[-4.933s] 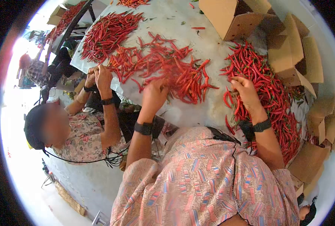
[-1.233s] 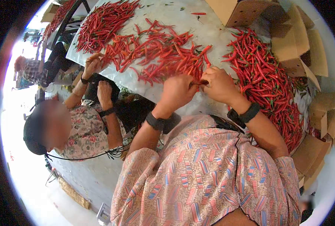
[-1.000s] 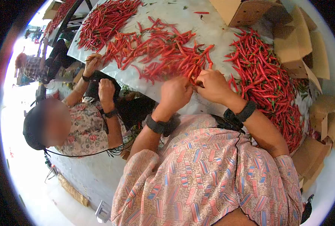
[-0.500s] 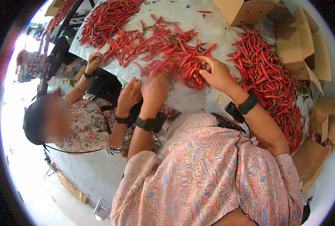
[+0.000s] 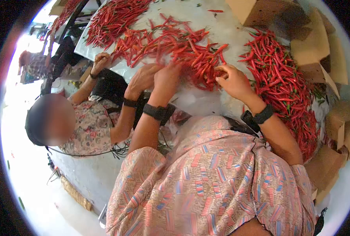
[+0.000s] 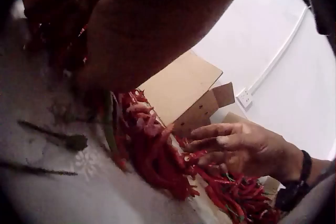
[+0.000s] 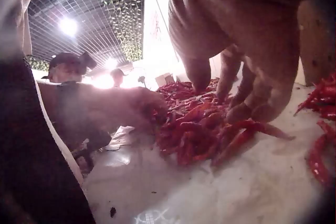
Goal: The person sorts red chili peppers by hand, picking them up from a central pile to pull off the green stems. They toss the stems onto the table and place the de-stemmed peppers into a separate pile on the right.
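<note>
In the head view, my left hand [image 5: 166, 82] reaches into the near side of the loose red chilies [image 5: 198, 59] in the middle of the table. Its fingertips are blurred and hidden there; I cannot tell whether they pinch a chili. My right hand [image 5: 236, 83] is at the right end of those chilies, thumb and fingers bent loosely and apart. The right wrist view shows its fingers [image 7: 231, 77] pointing down over the chilies, with none gripped between them. Another person's hand [image 5: 143, 80] is right beside my left one.
A large chili heap [image 5: 275, 78] lies to my right, with open cardboard boxes [image 5: 312, 43] behind it. Another chili heap [image 5: 116, 19] is at the far left. A seated person [image 5: 92, 126] works at my left. Stem bits [image 6: 52, 137] lie on the table [image 5: 206, 102].
About a second ago my hands were together at a chili; they have since parted. Over the last half second my left hand moved forward and right, and the other person's hand came up beside it.
</note>
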Demonstrator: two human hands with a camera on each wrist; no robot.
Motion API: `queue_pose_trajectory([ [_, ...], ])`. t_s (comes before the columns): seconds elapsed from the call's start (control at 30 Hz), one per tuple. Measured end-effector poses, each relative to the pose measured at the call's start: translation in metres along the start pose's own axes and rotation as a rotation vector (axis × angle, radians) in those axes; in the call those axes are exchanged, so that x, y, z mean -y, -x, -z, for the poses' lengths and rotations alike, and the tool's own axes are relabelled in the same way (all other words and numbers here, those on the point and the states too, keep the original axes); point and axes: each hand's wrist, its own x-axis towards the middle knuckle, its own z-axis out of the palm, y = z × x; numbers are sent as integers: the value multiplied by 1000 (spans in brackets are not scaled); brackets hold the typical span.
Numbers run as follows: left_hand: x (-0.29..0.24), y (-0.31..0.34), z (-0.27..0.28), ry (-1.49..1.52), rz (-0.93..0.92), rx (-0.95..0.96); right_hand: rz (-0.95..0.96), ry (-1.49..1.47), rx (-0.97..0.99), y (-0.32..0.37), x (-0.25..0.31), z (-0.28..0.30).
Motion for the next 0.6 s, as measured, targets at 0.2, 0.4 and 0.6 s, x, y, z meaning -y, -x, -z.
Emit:
queue_pose_trajectory([
  [0.2, -11, -33, 37, -94, -81, 47, 26, -125, 6, 0, -12, -5],
  [0.4, -40, -89, 65, -57, -153, -6, -33, -155, 27, -6, -2, 2],
  [0.6, -69, -104, 77, 417, -319, 52, -1, -355, -29, -1, 6, 7],
])
